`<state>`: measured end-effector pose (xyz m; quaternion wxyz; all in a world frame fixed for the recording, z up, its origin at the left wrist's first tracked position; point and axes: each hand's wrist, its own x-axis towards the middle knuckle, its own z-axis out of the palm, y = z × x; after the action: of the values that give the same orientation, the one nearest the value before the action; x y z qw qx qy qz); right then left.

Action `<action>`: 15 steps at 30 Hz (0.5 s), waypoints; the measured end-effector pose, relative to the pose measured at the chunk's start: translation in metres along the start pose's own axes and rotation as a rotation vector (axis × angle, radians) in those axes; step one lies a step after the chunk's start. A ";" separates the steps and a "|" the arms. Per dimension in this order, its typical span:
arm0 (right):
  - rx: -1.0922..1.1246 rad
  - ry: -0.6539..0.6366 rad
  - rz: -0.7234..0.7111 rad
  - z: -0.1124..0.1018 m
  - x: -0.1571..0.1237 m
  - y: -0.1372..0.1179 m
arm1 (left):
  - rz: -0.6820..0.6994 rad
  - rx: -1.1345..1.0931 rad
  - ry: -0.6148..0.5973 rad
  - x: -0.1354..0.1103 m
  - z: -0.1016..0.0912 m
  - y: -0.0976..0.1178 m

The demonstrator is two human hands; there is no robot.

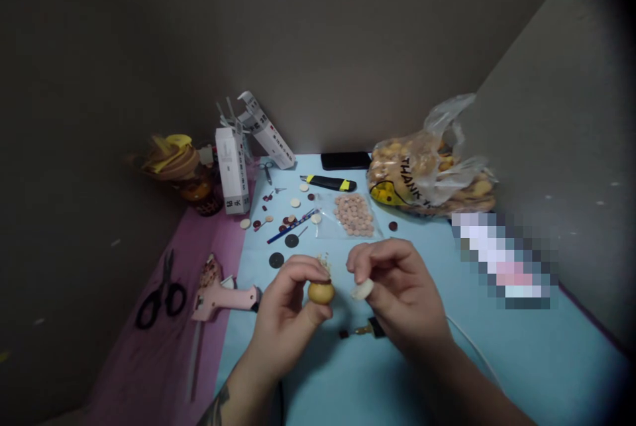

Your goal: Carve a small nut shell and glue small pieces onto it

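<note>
Between the thumb and fingers of my left hand is a small round yellow-brown piece with a dark top edge. My right hand pinches a whitish disc, held just apart from the yellow piece. Under the right hand lies a rotary tool, partly hidden, with a thin metal tip and a small dark bit. Light crumbs are scattered on the blue sheet behind the hands.
A pink glue gun and black scissors lie left. Behind are pale beads in a clear bag, a utility knife, a dark phone, and small white boxes. A full plastic bag stands back right.
</note>
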<state>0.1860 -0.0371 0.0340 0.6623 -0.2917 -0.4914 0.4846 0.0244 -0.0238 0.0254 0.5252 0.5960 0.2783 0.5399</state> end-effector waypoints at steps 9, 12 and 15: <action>-0.341 0.012 -0.282 0.005 -0.004 -0.014 | 0.056 0.157 -0.107 0.000 0.001 0.002; -0.392 -0.008 -0.313 0.003 -0.003 -0.016 | 0.080 0.190 -0.107 0.000 0.001 0.003; -0.380 -0.003 -0.296 0.002 -0.004 -0.018 | 0.089 0.215 -0.105 -0.001 0.000 0.004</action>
<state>0.1905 -0.0477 0.0488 0.6586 -0.3353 -0.6120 0.2817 0.0238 -0.0257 0.0287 0.4477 0.6881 0.2802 0.4976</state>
